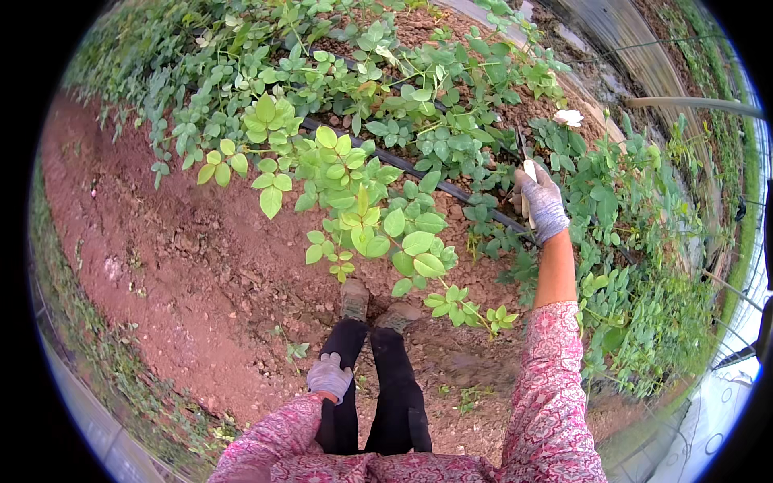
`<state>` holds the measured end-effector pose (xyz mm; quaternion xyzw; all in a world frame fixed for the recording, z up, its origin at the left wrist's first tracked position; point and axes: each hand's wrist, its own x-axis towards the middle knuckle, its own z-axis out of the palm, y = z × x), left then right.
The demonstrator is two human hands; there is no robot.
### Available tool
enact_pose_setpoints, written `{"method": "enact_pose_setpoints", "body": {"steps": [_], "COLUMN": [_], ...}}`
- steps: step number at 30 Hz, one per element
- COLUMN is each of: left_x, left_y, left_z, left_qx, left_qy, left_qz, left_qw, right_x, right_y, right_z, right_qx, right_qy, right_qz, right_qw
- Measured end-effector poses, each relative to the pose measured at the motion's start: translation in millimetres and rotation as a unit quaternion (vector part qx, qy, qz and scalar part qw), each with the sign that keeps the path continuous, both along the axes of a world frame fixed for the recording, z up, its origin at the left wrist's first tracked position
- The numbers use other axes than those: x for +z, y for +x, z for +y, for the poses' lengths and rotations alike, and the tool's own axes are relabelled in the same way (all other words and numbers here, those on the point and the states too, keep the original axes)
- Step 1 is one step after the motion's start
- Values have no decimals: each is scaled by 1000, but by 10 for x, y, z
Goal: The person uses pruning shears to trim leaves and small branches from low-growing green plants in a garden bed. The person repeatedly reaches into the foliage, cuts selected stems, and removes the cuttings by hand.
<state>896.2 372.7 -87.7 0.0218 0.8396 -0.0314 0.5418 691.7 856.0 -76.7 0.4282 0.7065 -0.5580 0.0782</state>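
My gloved right hand (542, 199) is stretched out among the rose bushes, closed round the pale handles of a pair of pruning shears (529, 171). The dark blades point away from me, among leaves just left of a white rose bloom (568, 118). My gloved left hand (330, 377) rests on my thigh near the knee, over the black trousers, and nothing shows in it. Bright green rose shoots (362, 223) hang between me and the row. Whether the blades touch a stem cannot be told.
A black irrigation pipe (392, 158) runs slantwise through the rose row. Reddish bare soil (181, 265) forms the path at left and under my shoes (355, 300). A pale curved pole (694, 104) juts in at upper right, near plastic sheeting (634, 36).
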Motion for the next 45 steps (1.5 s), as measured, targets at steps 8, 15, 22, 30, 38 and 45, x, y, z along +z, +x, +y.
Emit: {"method": "enact_pose_setpoints", "body": {"steps": [8, 15, 22, 30, 38, 45], "left_x": [41, -8, -40, -18, 89, 129], "left_y": [47, 93, 187, 135, 51, -47], "left_z": [42, 23, -76, -88, -137, -222], "left_qx": [26, 2, -25, -22, -22, -10], "left_qy": [2, 11, 10, 40, 37, 57], "left_qz": [24, 26, 63, 56, 33, 19], "left_qw": [999, 1000, 998, 997, 998, 998], "right_x": [186, 95, 417, 303, 267, -263], "right_y": [246, 133, 667, 1279, 1227, 1091], "right_z": [143, 28, -329, -778, -1016, -756], "right_qx": [-349, -503, -227, -288, -464, -283], "right_qy": [-381, -311, -131, -449, -467, -573], "right_qz": [229, 191, 192, 183, 341, 527], "right_qw": [825, 784, 946, 826, 670, 561]}}
